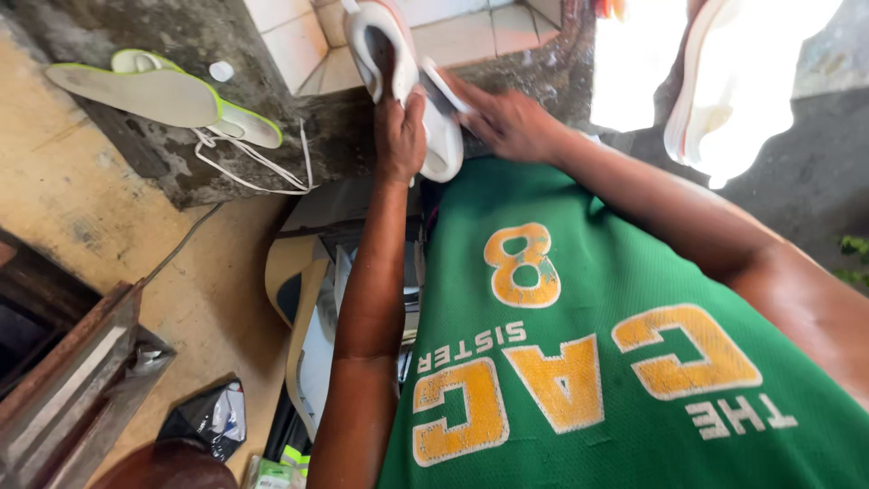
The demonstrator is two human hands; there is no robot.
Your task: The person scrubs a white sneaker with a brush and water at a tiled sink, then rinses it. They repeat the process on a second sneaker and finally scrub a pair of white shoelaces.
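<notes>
Near the top centre of the frame, a white shoe point(403, 72) was held up against the edge of a rough grey concrete ledge point(181, 136). It looked pale and worn, with a dark opening facing the camera and a thin orange-red line along its upper edge. The left hand point(400, 136) wrapped around it from below, its grip closed on the shoe's body. The right hand point(511, 122) lay flat against the shoe's right side, fingers spread over it; whether that grip was closed around anything could not be told.

On the ledge at upper left lay two pale insoles point(163, 95) edged in bright yellow-green, one partly over the other, with white laces point(258, 163) trailing off the ledge beside them. White tiles point(299, 45) showed behind the shoe. A second white shoe point(724, 100) sat at upper right, washed out by strong light.

Below, a green jersey point(615, 362) with yellow lettering filled the lower right. At lower left a crumpled dark plastic bag point(213, 417) lay on the tan floor point(72, 208); its contents were not visible.
</notes>
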